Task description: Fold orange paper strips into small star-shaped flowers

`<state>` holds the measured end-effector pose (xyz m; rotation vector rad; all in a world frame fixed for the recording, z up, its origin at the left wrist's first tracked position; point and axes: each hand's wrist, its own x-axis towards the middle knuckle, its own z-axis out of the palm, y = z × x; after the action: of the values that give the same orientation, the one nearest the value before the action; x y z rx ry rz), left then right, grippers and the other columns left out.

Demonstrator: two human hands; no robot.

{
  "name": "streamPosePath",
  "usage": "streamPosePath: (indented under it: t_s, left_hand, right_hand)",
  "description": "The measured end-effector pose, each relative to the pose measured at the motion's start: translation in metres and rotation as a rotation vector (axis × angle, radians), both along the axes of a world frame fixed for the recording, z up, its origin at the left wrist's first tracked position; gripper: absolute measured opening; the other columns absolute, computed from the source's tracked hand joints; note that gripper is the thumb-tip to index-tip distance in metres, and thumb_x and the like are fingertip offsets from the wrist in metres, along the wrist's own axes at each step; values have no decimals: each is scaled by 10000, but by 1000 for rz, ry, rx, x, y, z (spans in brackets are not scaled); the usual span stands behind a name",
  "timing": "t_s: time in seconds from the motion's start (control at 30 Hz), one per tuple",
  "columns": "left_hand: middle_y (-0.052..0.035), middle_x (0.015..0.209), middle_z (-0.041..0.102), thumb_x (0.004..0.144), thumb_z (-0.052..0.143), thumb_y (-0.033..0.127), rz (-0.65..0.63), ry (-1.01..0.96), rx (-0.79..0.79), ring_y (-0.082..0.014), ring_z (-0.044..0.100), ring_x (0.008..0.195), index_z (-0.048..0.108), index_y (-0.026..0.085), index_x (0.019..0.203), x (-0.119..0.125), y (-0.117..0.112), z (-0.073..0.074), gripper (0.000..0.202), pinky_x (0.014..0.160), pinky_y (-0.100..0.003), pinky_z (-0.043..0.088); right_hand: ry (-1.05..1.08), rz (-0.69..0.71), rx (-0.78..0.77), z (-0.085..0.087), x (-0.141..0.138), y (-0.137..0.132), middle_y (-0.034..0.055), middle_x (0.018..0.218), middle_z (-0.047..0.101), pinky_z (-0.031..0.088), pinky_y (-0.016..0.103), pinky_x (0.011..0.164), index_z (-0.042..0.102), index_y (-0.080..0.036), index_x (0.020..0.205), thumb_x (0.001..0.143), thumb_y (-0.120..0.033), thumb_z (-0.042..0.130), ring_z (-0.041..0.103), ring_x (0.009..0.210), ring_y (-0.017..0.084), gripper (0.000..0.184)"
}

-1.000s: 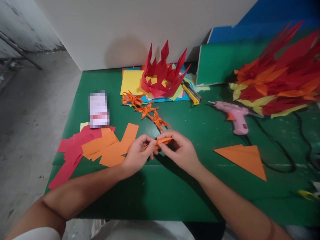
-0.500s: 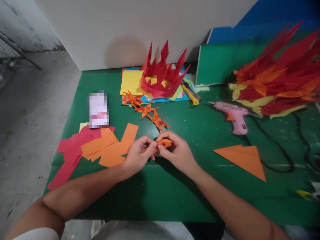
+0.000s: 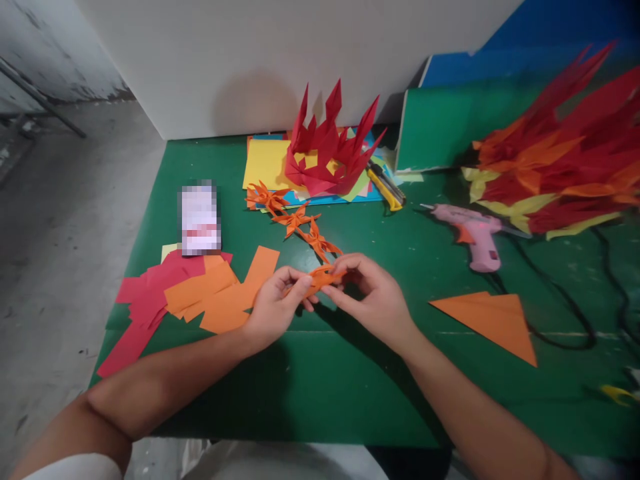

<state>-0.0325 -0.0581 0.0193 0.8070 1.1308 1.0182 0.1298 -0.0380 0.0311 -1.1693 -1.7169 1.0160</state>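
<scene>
Between my two hands is a small piece of folded orange paper (image 3: 320,279). My left hand (image 3: 277,303) pinches its left side with thumb and fingers closed. My right hand (image 3: 373,297) grips the right end, fingertips on the paper's edge. Just beyond my hands, a row of orange paper flowers (image 3: 296,219) lies on the green table. Orange paper strips (image 3: 215,293) and red paper strips (image 3: 143,303) are piled left of my left hand. An orange paper triangle (image 3: 495,320) lies to the right of my right hand.
A red paper crown (image 3: 327,160) stands on coloured sheets (image 3: 263,163) at the back, beside a yellow utility knife (image 3: 385,187). A pink glue gun (image 3: 480,233) with a black cord lies right. Behind it stands a large flame-like paper piece (image 3: 560,153). A phone (image 3: 200,220) rests left.
My right hand has shifted a little to the right, its fingers moving along the folded orange paper. The paper shows wider between my hands. The view has tilted slightly.
</scene>
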Motion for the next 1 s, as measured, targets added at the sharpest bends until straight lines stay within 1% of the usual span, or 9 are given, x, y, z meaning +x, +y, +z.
streamPosePath:
  t_s: [0.07, 0.13, 0.2, 0.37, 0.47, 0.63, 0.73, 0.87, 1.0]
  left_hand:
    - [25, 575, 618, 711, 660, 566, 5, 10, -1, -81, 561, 468, 515, 163, 746, 0, 0, 1, 430, 478, -205, 402]
    - [24, 577, 620, 714, 660, 561, 3, 12, -5, -82, 567, 478, 517, 163, 748, 1, -1, 2, 424, 487, -207, 409]
    - [22, 584, 624, 723, 654, 557, -4, 9, -5, -81, 573, 490, 520, 162, 748, 1, -1, 3, 417, 507, -210, 425]
    - [16, 590, 626, 719, 657, 554, 6, 21, -11, -85, 577, 504, 520, 161, 736, 1, -1, 4, 416, 518, -215, 432]
    - [13, 595, 627, 709, 667, 555, 7, 12, -17, -83, 578, 510, 525, 156, 734, 2, -2, 4, 424, 524, -213, 435]
    - [9, 593, 630, 721, 664, 544, 15, 13, -6, -86, 583, 518, 536, 151, 736, 2, -2, 4, 413, 518, -211, 429]
    - [16, 585, 622, 714, 672, 543, 21, 11, -2, -85, 583, 517, 534, 151, 733, 2, -2, 3, 415, 510, -204, 430]
    - [35, 580, 599, 716, 675, 537, 42, 9, 18, -79, 578, 507, 524, 157, 727, 2, -1, 3, 409, 528, -208, 463]
    - [37, 591, 599, 707, 689, 528, 61, 6, 22, -77, 572, 489, 537, 159, 752, 2, 0, 3, 402, 518, -209, 474]
  right_hand:
    - [-92, 17, 133, 3, 1, 0, 11, 849, 570, 482, 278, 640, 498, -227, 806, 770, -219, 664, 564, 741, 140, 170]
    - [-155, 25, 246, 7, 0, 0, 14, 845, 587, 478, 273, 638, 504, -227, 803, 780, -189, 645, 574, 770, 149, 147]
    - [-201, 28, 313, 9, -1, 0, 16, 835, 606, 477, 272, 630, 521, -230, 818, 791, -172, 625, 583, 773, 152, 122]
    - [-284, 2, 366, 9, 0, -2, 26, 856, 632, 485, 302, 678, 539, -231, 789, 797, -183, 607, 610, 807, 169, 84]
    - [-317, -1, 396, 8, -1, -4, 24, 852, 620, 484, 298, 683, 526, -225, 733, 788, -154, 591, 612, 800, 165, 111]
    - [-348, -49, 442, 6, -6, -6, 29, 853, 611, 490, 310, 695, 570, -229, 805, 799, -167, 589, 607, 816, 169, 65]
    - [-442, -65, 522, 6, -7, -7, 30, 838, 604, 475, 322, 699, 596, -227, 761, 811, -189, 593, 593, 793, 167, 62]
    - [-614, -51, 690, 9, -7, -10, 44, 865, 630, 444, 324, 714, 627, -226, 749, 815, -159, 587, 564, 821, 178, 102]
    - [-680, -40, 782, 15, -7, -12, 39, 766, 625, 419, 312, 683, 639, -214, 733, 823, -156, 594, 518, 741, 167, 116]
